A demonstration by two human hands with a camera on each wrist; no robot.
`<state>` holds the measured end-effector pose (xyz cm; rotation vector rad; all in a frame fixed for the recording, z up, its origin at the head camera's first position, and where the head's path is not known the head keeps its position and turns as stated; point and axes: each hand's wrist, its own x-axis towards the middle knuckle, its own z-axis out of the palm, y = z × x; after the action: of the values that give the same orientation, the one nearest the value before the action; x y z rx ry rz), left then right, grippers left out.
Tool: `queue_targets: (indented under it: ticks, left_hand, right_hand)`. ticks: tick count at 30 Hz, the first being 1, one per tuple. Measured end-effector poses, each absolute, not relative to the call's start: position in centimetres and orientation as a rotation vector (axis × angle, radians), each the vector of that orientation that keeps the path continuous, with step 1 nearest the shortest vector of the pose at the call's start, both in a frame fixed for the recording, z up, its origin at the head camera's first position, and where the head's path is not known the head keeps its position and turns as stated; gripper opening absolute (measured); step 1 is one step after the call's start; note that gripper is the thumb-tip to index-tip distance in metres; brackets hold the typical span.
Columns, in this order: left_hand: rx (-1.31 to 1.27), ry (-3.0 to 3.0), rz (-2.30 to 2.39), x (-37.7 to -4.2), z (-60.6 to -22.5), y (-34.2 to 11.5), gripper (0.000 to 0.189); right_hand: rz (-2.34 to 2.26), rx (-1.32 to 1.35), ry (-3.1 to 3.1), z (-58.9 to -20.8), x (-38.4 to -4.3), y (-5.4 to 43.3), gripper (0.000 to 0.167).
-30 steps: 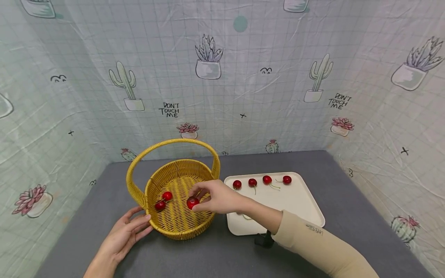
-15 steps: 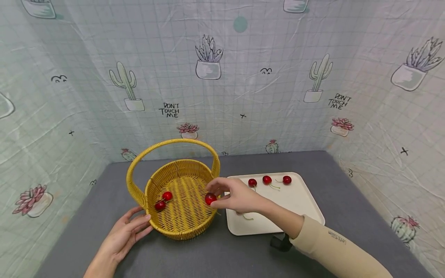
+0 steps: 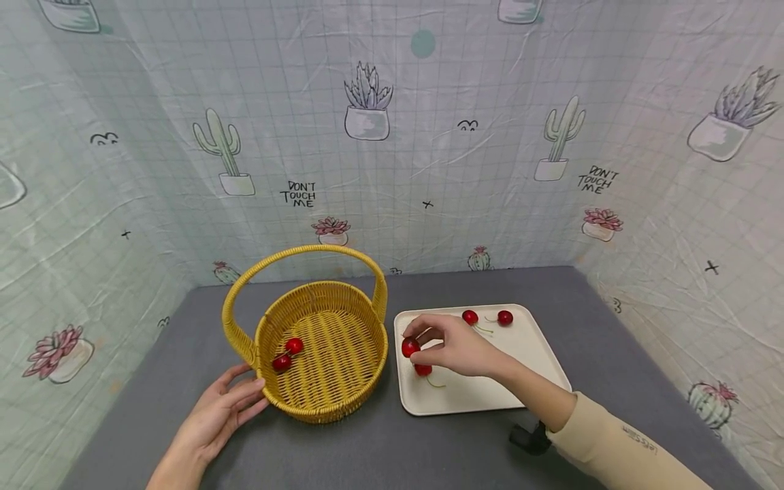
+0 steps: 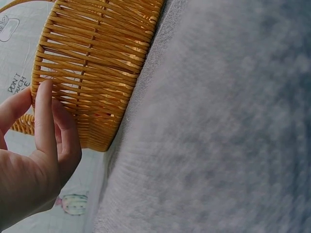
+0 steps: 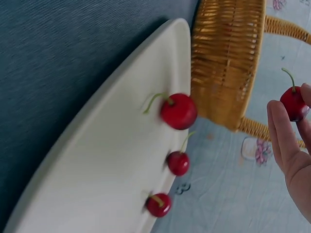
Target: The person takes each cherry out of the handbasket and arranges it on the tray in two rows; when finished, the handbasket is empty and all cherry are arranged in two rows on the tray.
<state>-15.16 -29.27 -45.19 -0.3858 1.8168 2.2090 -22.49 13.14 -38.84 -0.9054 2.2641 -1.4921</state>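
My right hand point(image 3: 459, 347) pinches a red cherry point(image 3: 410, 348) between thumb and fingertips over the left part of the white tray point(image 3: 490, 391). In the right wrist view, the held cherry point(image 5: 294, 103) shows a green stem. Just below it in the head view, another cherry point(image 3: 422, 369) lies on the tray with its stem toward the front. My left hand point(image 3: 214, 415) holds the near left rim of the yellow wicker basket point(image 3: 318, 412), thumb at the rim and fingers against the woven side. Two cherries point(image 3: 288, 355) lie inside the basket at the left.
Along the tray's far side lie a cherry point(image 3: 469, 317) and, to its right, another cherry point(image 3: 505, 318). The basket's tall handle point(image 3: 306, 250) arches over it. The grey table point(image 3: 367, 456) meets a patterned cloth backdrop point(image 3: 416, 224) behind and at both sides.
My right hand has moved right, from above the basket to above the tray, still pinching the cherry. The left hand and basket have stayed in place.
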Motion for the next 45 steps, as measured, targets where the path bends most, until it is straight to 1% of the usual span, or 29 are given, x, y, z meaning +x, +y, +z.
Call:
queue_targets:
  ticks: [21, 31, 45]
  left_hand:
    - [-0.372, 1.81, 2.22, -15.3, -45.2, -29.4, 0.079]
    - [-0.385, 1.815, 2.206, -15.2, -45.2, -29.4, 0.081]
    - [-0.365, 1.815, 2.217, -15.3, -45.0, -29.4, 0.08]
  right_hand:
    - [-1.369, -0.678, 2.499, -43.4, -23.5, 18.7, 0.026]
    - [-1.324, -0.569, 2.559, -44.7, -23.9, 19.3, 0.026]
    - [-1.225, -0.612, 2.617, -45.4, -24.3, 19.2, 0.029]
